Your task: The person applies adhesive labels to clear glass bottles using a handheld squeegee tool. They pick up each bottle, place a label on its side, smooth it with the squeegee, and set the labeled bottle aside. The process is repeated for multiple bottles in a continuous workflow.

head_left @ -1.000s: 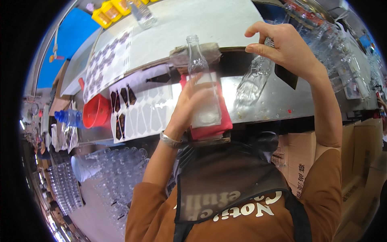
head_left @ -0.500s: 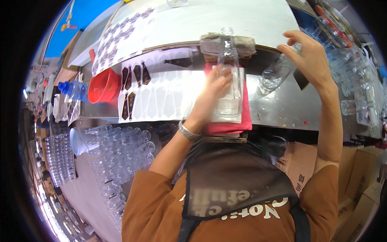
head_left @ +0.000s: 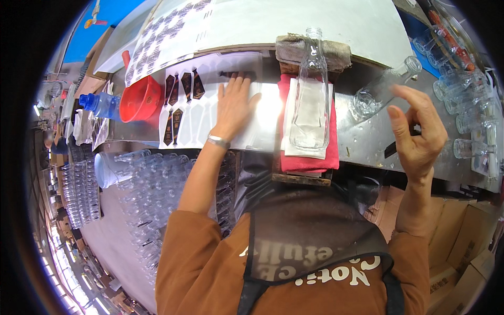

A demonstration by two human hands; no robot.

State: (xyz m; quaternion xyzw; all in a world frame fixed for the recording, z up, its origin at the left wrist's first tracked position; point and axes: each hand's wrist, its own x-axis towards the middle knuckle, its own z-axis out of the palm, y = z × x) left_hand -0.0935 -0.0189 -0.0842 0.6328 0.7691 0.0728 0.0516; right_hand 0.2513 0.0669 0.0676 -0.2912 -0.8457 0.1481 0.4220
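My left hand (head_left: 234, 107) lies with fingers stretched on a sheet of dark tie-shaped decals (head_left: 184, 134), its fingertips at a single dark decal (head_left: 242, 74) near the sheet's far edge. In front of me, a clear glass bottle (head_left: 311, 113) rests on a white cloth over a red cloth (head_left: 332, 157), its neck propped on a rolled rag (head_left: 338, 52). My right hand (head_left: 420, 131) is raised, thumb and forefinger apart; a dark flat piece (head_left: 389, 150) appears held in its other fingers. Just beyond it lies a second clear bottle (head_left: 386, 86).
At left stand a red basin (head_left: 140, 100) and a blue-capped plastic bottle (head_left: 100, 101). A printed sheet (head_left: 163, 39) covers part of the white board behind. Many glass bottles (head_left: 152, 184) crowd the lower left, more glassware (head_left: 464, 123) the far right. Cardboard boxes (head_left: 457, 236) sit lower right.
My left hand has left the bottle on the cloth and moved left onto the decal sheet. My right hand has drawn back toward me, away from the second bottle's neck, the dark piece moving with it.
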